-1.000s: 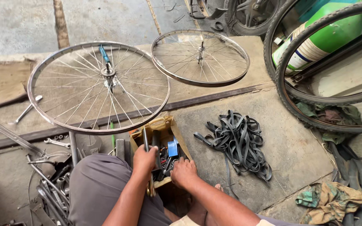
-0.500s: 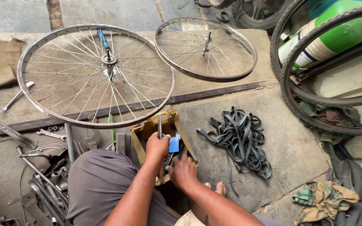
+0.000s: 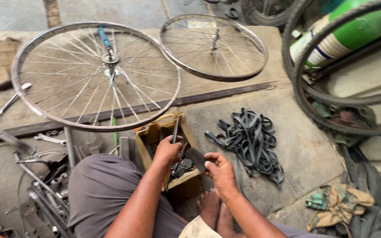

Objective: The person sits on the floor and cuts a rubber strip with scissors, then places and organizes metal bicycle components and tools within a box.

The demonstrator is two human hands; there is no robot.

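Head view, looking down at a seated person working over a small open wooden box (image 3: 153, 132) of metal parts on a concrete floor. Left hand (image 3: 168, 150) is curled closed around a slim metal tool (image 3: 175, 128), whose shaft points up toward 12 o'clock out of the fist. Right hand (image 3: 219, 169), just beside the left at its 4 o'clock, pinches a flat dark piece (image 3: 196, 158) between thumb and fingers, above the box's near right corner; what the piece is cannot be told. The person's bare feet (image 3: 210, 209) rest at 6 o'clock of the box. A tangle of black rubber strips (image 3: 250, 139) lies on the floor at 3 o'clock of the hands. A large spoked wheel rim (image 3: 95, 72) lies flat at 11 o'clock of the box, a smaller spoked rim (image 3: 214, 46) at 1 o'clock, their edges overlapping. Loose spanners and metal rods (image 3: 45, 185) are scattered at 9 o'clock. Crumpled rags (image 3: 338, 202) lie at 4 o'clock.
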